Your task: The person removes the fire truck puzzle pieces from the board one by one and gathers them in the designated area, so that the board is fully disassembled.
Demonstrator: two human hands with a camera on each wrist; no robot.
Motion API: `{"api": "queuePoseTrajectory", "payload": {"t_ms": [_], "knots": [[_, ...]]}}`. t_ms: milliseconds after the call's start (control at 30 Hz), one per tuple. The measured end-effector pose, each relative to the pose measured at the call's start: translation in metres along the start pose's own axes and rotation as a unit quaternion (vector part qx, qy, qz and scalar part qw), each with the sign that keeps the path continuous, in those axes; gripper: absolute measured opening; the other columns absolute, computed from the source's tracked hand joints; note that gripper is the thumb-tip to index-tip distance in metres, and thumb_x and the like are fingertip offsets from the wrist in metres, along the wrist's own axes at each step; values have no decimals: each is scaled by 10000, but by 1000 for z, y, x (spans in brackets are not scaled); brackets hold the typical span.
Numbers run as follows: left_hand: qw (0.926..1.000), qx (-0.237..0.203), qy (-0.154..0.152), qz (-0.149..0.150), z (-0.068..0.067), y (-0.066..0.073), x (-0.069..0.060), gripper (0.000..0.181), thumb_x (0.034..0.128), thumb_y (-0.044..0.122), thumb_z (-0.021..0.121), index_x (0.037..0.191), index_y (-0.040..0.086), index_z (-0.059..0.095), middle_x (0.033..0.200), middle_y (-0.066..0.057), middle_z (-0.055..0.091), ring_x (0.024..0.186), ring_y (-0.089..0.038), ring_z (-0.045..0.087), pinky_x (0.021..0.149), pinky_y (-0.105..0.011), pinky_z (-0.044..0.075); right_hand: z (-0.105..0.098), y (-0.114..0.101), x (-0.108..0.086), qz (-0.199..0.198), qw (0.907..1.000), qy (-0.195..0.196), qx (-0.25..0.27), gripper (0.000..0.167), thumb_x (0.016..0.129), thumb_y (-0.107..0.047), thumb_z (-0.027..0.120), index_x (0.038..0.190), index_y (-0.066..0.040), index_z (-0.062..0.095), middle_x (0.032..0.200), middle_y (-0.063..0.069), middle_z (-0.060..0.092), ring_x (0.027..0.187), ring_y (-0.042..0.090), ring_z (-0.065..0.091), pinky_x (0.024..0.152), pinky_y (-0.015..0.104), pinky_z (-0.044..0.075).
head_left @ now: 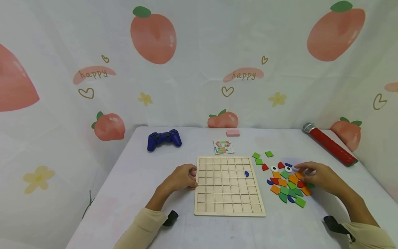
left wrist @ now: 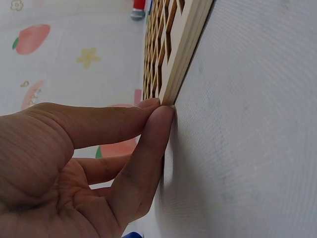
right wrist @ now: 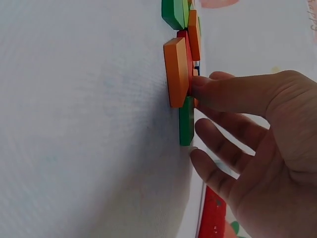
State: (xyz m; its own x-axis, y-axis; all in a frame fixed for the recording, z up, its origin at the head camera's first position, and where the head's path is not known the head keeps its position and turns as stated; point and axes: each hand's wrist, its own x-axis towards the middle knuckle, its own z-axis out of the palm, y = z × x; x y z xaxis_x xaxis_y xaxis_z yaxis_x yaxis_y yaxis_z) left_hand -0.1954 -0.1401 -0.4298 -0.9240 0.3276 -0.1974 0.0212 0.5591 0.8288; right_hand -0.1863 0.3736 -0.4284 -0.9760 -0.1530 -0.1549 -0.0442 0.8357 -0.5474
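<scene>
Game controller: dark blue, smooth-looking plastic with two grips (head_left: 164, 139), near the far left corner of the table (head_left: 124, 214).
Left hand: at the board's left edge (head_left: 181, 178); thumb and forefinger pinch the rim, with next to no gap between their tips.
Card: thin, pale, printed with coloured shapes (head_left: 223, 146), just beyond the board's far edge.
Grid board: flat pale wood (head_left: 230, 189), mid-table, square cells bounded by thin dark lines; likely light and stiff, best held by its layered rim.
Pink block: small, straight-sided (head_left: 233, 133), near the table's far edge.
Blue half-round: small flat piece (head_left: 247, 174) lying on the board's rightmost column, nearer its far edge.
Loose pieces: a scattered heap (head_left: 284, 190) between the board and the table's right edge; green and orange four-sided tiles, red wedges, blue half-rounds, white discs with dark centres. They look hard, smooth and crisp-edged; probably light, slightly slippery, hardly fragile, best pinched by opposite sides.
Right hand: over the heap's right side (head_left: 321, 177), fingers loosely bent and well apart from the thumb, which seems to touch a piece; nothing is visibly gripped.
Microphone shape: red cylinder, silvery rounded head (head_left: 331, 145), near the far right corner.
</scene>
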Motion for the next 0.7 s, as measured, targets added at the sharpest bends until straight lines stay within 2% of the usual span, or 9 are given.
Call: {"api": "queuePoseTrajectory", "payload": {"t_ms": [100, 200, 333, 567, 700], "knots": [[10000, -11, -5, 50, -1, 0, -1, 627, 805, -65, 828, 1378, -123, 580, 1092, -122, 648, 885, -158, 658, 728, -292, 600, 0, 0, 0, 40, 10000, -11, -11, 443, 931, -171, 783, 1314, 29, 687, 1166, 214, 689, 1034, 334, 605, 751, 373, 590], [10000, -39, -15, 59, 0, 0, -1, 620, 814, -75, 826, 1379, -127, 576, 1099, -129, 646, 876, -150, 665, 727, -289, 605, 0, 0, 0, 108, 9999, -28, -41, 473, 933, -209, 792, 1314, 46, 678, 1163, 218, 683, 1032, 338, 600, 774, 414, 600], [10000, -36, -19, 69, 0, -1, 0, 614, 819, -82, 829, 1376, -131, 574, 1100, -135, 642, 867, -148, 662, 722, -289, 608, -1, 2, -1, 156, 9999, -36, -62, 454, 923, -155, 779, 1303, 69, 674, 1184, 247, 675, 1051, 368, 588, 824, 494, 606], [10000, 14, -14, 42, 0, -1, 0, 619, 812, -70, 832, 1373, -127, 578, 1095, -128, 645, 877, -156, 657, 724, -290, 605, -1, 6, 1, 275, 9995, -92, -148, 457, 931, -206, 782, 1274, 83, 688, 1111, 190, 691, 1000, 317, 593, 804, 456, 591], [10000, 68, -5, 44, 0, -1, 1, 624, 809, -65, 839, 1375, -120, 582, 1092, -119, 646, 880, -150, 654, 730, -287, 598, -2, 6, 1, 307, 9993, -117, -153, 467, 941, -227, 774, 1279, 84, 687, 1144, 225, 697, 1017, 335, 612, 836, 508, 599]]}}
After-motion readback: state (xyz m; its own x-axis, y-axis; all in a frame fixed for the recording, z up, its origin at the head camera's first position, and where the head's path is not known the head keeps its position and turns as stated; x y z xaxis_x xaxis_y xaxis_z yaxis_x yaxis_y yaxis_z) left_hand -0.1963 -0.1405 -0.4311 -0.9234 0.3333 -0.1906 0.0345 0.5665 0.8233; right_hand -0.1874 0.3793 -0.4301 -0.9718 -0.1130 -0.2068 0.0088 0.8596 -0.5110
